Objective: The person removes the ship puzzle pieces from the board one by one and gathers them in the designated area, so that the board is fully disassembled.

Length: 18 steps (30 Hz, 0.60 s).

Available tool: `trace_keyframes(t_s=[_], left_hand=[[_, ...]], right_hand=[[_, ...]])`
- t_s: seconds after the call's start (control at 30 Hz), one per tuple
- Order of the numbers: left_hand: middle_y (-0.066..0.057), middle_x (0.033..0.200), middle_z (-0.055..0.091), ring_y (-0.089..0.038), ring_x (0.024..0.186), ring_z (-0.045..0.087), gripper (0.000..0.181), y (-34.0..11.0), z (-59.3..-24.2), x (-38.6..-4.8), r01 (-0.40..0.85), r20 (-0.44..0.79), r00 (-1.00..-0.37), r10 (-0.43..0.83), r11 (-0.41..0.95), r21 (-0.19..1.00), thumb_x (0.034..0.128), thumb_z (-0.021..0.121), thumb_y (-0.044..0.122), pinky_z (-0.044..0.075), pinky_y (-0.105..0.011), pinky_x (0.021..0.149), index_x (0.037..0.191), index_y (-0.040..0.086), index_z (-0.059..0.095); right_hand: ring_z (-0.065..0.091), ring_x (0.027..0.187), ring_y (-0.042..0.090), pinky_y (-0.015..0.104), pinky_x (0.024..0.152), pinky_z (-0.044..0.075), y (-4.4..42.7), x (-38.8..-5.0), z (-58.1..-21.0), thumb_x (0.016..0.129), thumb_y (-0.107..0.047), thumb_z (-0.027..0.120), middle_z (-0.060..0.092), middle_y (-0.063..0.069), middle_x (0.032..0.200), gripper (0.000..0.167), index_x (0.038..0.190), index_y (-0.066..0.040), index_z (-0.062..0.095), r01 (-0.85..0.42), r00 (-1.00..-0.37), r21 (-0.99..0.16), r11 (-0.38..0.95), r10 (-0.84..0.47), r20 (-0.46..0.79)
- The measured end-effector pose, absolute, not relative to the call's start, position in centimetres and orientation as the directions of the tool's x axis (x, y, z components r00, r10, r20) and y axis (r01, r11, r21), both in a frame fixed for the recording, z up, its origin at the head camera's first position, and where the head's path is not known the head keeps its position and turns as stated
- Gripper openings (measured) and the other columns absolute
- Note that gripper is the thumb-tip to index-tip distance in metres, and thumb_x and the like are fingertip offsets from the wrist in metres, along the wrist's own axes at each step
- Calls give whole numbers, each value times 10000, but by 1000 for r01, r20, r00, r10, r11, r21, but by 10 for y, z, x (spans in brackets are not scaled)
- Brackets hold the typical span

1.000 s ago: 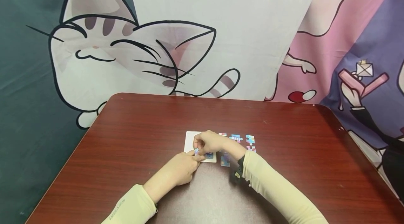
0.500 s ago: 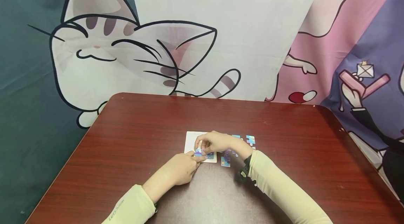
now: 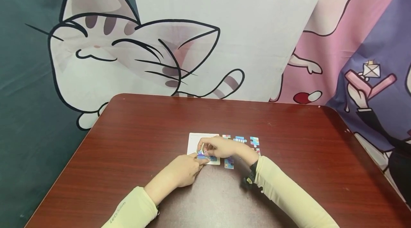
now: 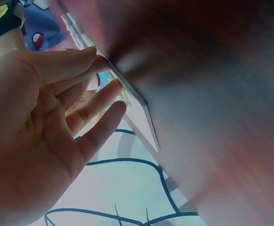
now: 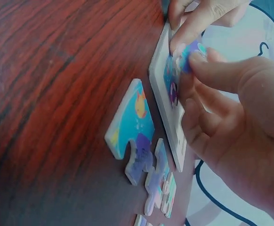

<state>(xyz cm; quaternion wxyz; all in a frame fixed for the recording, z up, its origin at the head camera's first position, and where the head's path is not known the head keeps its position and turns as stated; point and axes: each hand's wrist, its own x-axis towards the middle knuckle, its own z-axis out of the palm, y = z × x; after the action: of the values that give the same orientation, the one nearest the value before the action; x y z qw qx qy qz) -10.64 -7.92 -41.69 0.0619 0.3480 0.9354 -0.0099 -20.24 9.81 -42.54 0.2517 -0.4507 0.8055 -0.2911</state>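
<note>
A white puzzle tray (image 3: pixel 193 143) lies flat on the table, with joined colourful pieces (image 3: pixel 212 158) along its near side. My right hand (image 3: pixel 219 146) is over the tray and pinches a blue and purple puzzle piece (image 5: pixel 189 57) between thumb and fingers; whether this piece touches its neighbours is hidden. My left hand (image 3: pixel 184 171) is at the tray's near left corner, its index finger stretched across the near edge of the pieces. In the left wrist view the left fingers (image 4: pixel 97 106) are mostly straight and touch the tray's edge.
Several loose puzzle pieces lie right of the tray, among them a blue corner piece (image 5: pixel 127 125) nearest the front and another piece (image 3: pixel 254 141) at the far right. The brown table (image 3: pixel 144 131) ends at a cartoon cloth backdrop (image 3: pixel 250 42).
My right hand and wrist have shifted slightly to the right, uncovering more of the blue and purple pieces in the tray. The left hand has stayed nearly still.
</note>
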Motion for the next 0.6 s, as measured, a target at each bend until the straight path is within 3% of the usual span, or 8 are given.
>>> trace_keyframes(t_s=[0.23,0.33,0.6], left_hand=[[147,1328,530,-155,1248,472,476,-78,-416,-107,654,-155,-746,647,756,9,840,619,155,519,-307,872,1310,207,564],[152,1327,529,-166,1251,472,468,-78,-417,-107,665,-151,-739,656,747,-6,835,622,157,510,-309,889,1299,200,575],[166,1334,517,-180,1153,533,468,-79,-418,-108,662,-165,-741,651,749,-17,832,634,162,512,-310,879,1294,209,580]], right_hand=[[606,882,94,222,759,499,98,-205,-426,939,-43,521,607,-1,923,212,1111,-162,555,-521,-489,-722,455,-853,-184],[606,892,103,226,756,501,99,-205,-427,944,-67,523,604,-7,931,205,1123,-161,553,-526,-493,-716,458,-851,-182],[612,890,146,268,774,504,111,-203,-424,932,-70,547,619,-6,946,195,1111,-144,558,-545,-569,-693,472,-815,-108]])
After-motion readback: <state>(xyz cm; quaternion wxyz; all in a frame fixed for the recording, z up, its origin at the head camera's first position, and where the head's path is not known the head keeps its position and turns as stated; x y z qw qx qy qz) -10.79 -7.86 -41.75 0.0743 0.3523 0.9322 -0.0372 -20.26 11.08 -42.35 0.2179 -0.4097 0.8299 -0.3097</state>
